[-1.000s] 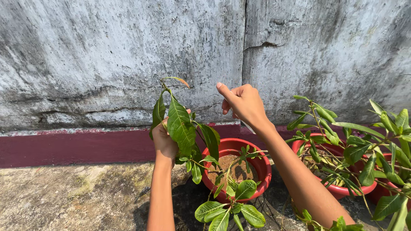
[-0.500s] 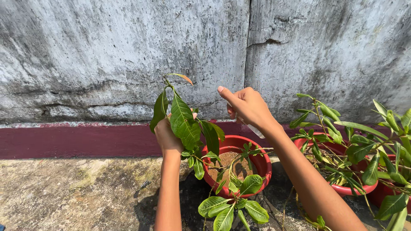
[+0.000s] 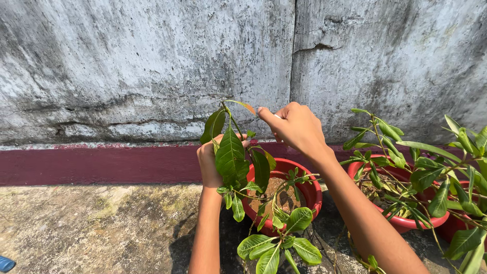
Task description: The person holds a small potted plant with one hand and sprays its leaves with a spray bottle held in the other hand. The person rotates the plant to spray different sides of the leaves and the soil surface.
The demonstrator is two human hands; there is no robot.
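So here we've got both hands up in a young potted plant [image 3: 238,167], the one growing out of the red pot [image 3: 304,195] that sits on the concrete floor [image 3: 101,223] right against the weathered grey wall [image 3: 142,66].

Our left hand [image 3: 210,162] is closed around the main stem, partly hidden behind a big green leaf [image 3: 231,155], so we can't see exactly how tight that hold is. Our right hand [image 3: 297,127] is up near the top of the shoot, fingers curled in and the fingertips pinched together right beside the small orange-tinged tip leaf [image 3: 243,105]. There's a sliver of something pale peeking out between those fingers, too small to tell what it is.

What could go wrong from here, in our opinion:

- That top shoot looks thin and soft. Too hard a pull from the right hand while the left holds the stem could snap it lower than intended.
- The left hand is pressing against the big leaf, so a squeeze or twist could crease or tear it.
- The stem leans out over the pot rim, so any hard tug could loosen the roots in that dry-looking soil.
- The right forearm hangs close to the second red pot [image 3: 401,220] and its leafy branches [image 3: 431,167], so a careless elbow could knock those.
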